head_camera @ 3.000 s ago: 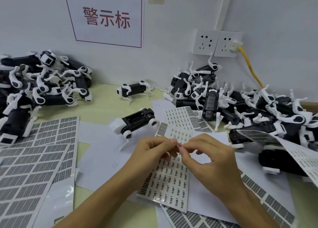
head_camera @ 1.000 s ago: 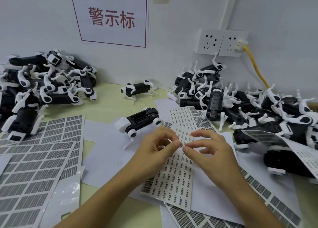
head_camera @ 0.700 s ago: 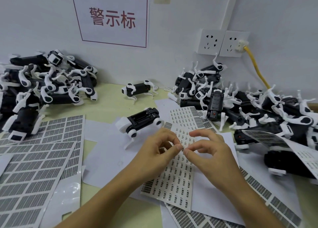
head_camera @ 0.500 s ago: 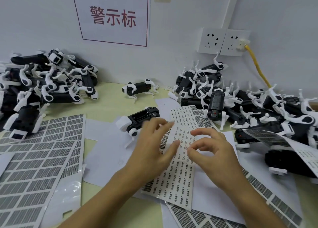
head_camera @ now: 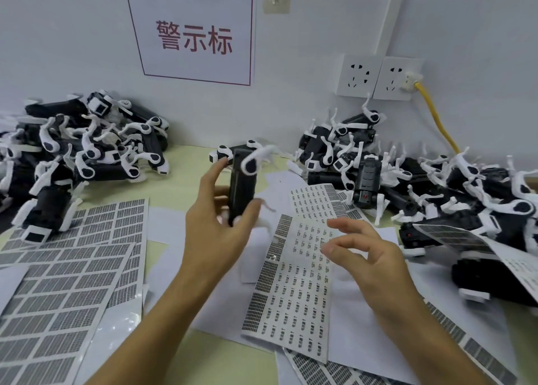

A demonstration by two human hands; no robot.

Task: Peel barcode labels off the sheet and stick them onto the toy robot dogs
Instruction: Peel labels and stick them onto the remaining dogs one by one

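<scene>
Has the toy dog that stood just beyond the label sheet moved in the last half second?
Yes. The left hand has lifted the toy dog off the white paper and holds it on end, higher, overlapping the small dog by the wall.

Wall sign point(head_camera: 193, 34) reads "警示标" in red; label sheet point(head_camera: 294, 285) print seems too small to read

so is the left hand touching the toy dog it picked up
Touching: the head view shows the left hand gripping the black toy dog, thumb and fingers around its body.
</scene>
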